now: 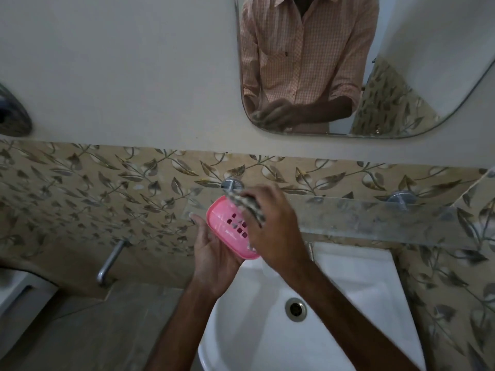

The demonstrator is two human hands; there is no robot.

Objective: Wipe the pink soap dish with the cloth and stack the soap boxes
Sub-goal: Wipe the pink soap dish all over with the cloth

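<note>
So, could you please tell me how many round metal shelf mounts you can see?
2: one mount just above the cloth, the other mount farther right along the shelf. None seems hidden.

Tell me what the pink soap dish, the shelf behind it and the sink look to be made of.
Soap dish: looks like moulded plastic, uniform glossy pink, with cut drain slots. Shelf: probably clear glass or acrylic; the leaf-pattern tiles show through it, and it sits on round metal mounts. Sink: likely glazed ceramic, smooth glossy white, with a metal drain ring.

Above the white sink [361, 269] I count one pink soap dish [227, 231], one cloth [247, 203], two hands, and one mirror [401, 76] higher up.
</note>
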